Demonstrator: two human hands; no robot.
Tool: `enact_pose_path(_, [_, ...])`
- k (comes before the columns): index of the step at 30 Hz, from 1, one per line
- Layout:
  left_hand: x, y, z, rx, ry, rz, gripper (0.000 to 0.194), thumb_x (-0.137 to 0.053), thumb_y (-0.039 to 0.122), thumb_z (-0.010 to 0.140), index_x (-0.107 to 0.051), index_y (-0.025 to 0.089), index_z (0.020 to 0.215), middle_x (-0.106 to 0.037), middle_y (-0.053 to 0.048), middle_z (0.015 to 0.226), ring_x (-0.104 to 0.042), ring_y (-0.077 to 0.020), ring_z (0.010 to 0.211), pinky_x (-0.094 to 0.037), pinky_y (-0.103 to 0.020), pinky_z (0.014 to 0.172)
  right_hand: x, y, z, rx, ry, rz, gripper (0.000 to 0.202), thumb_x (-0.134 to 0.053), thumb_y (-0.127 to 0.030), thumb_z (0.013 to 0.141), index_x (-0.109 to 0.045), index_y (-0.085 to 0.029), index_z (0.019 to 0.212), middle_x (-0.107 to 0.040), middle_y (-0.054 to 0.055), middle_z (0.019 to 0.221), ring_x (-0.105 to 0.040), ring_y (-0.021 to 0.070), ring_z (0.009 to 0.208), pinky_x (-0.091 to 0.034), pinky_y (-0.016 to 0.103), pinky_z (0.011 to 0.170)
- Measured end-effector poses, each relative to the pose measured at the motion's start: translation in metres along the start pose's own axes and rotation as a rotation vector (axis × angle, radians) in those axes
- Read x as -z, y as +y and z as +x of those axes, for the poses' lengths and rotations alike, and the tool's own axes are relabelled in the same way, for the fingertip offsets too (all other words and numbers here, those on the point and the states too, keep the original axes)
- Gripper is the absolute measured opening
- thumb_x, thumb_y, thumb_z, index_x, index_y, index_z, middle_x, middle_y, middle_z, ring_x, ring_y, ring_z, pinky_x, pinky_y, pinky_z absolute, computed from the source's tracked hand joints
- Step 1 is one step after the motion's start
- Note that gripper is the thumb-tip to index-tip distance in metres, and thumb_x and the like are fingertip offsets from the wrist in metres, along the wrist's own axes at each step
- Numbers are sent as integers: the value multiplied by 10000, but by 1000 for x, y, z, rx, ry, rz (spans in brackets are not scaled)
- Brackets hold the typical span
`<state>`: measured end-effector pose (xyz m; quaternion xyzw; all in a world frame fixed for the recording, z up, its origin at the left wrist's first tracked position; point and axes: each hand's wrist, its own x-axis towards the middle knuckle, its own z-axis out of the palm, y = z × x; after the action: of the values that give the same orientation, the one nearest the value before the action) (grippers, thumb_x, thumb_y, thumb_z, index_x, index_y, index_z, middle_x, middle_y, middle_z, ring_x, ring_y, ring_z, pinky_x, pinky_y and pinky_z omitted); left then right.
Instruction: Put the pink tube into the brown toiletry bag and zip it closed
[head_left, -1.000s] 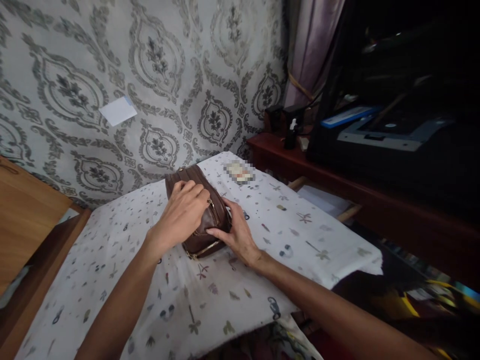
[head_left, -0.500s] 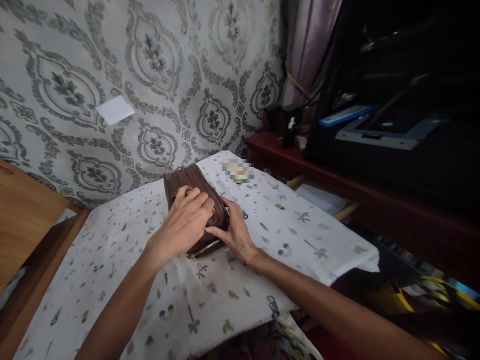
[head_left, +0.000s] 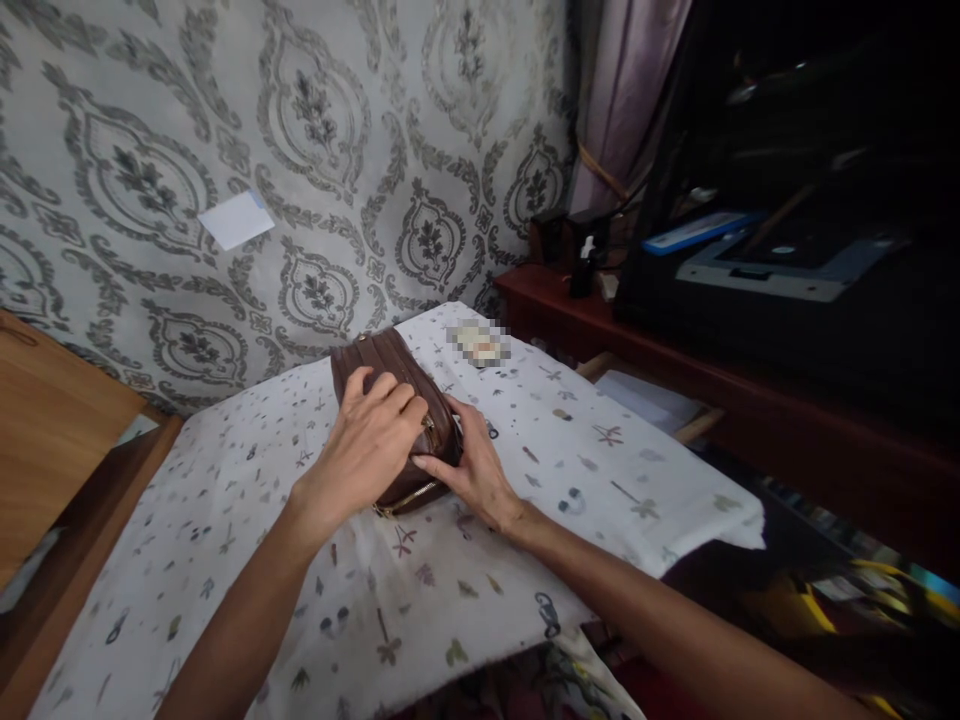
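A brown leather bag with brass-coloured zips lies on the white patterned cloth. Across its top rests my left hand, fingers curled down on the leather near a small zip; the fingertips are partly hidden. My right hand grips the near right corner of the bag, thumb on the near side and fingers along the right side. Below my hands, a zip with an open-looking gold edge shows at the bag's near end.
A blurred-out flat item lies on the cloth behind the bag. To the right stand a dark red desk, a small dark bottle and an open drawer holding paper. Wooden furniture is at the left.
The view has shifted slightly. My left fingers have moved a little on top of the bag; my right hand keeps its hold.
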<state>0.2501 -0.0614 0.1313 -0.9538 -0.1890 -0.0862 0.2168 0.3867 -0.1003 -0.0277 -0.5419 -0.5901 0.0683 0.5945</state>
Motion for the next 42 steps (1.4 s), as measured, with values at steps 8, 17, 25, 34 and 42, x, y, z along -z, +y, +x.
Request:
enact_pose_path(8, [-9, -31, -26, 354, 304, -275, 314, -474, 263, 1002, -526, 193, 1303, -596, -126, 1248, -549, -295, 1189, -452, -457, 998, 3, -4, -1, 62, 28, -55, 772, -629, -593, 906, -333, -225, 1517, -538, 168, 1398, -522, 349, 1297, -468, 576, 1078])
enact_pose_path(17, [-27, -27, -43, 603, 275, -526, 181, -538, 370, 960, -603, 202, 969, -605, -57, 957, -588, -220, 942, -474, -334, 770, -2, -12, -7, 219, 134, -161, 764, -642, -535, 916, -315, -235, 1539, -472, 192, 1450, -472, 369, 1343, -448, 609, 1081])
enact_pose_path(25, [-24, -18, -41, 664, 298, -634, 69, -569, 265, 877, -555, 217, 831, -611, 3, 812, -569, -177, 792, -434, -302, 714, -6, -1, -5, 135, 58, -147, 945, -638, -655, 873, -201, -219, 1588, -437, 207, 1505, -436, 391, 1398, -399, 640, 1132])
enact_pose_path(34, [-24, -3, -55, 656, 402, -683, 58, -574, 251, 911, -601, 212, 877, -641, -1, 842, -597, -172, 831, -466, -295, 760, -5, 1, -4, 149, 49, -133, 927, -628, -661, 878, -216, -217, 1580, -463, 199, 1491, -469, 382, 1366, -432, 621, 1104])
enact_pose_path(42, [-27, 2, -63, 656, 389, -727, 72, -581, 254, 917, -618, 210, 873, -639, -3, 840, -603, -167, 818, -456, -270, 703, -6, 3, -4, 133, 36, -147, 937, -603, -687, 877, -185, -226, 1578, -457, 210, 1478, -475, 404, 1356, -427, 650, 1096])
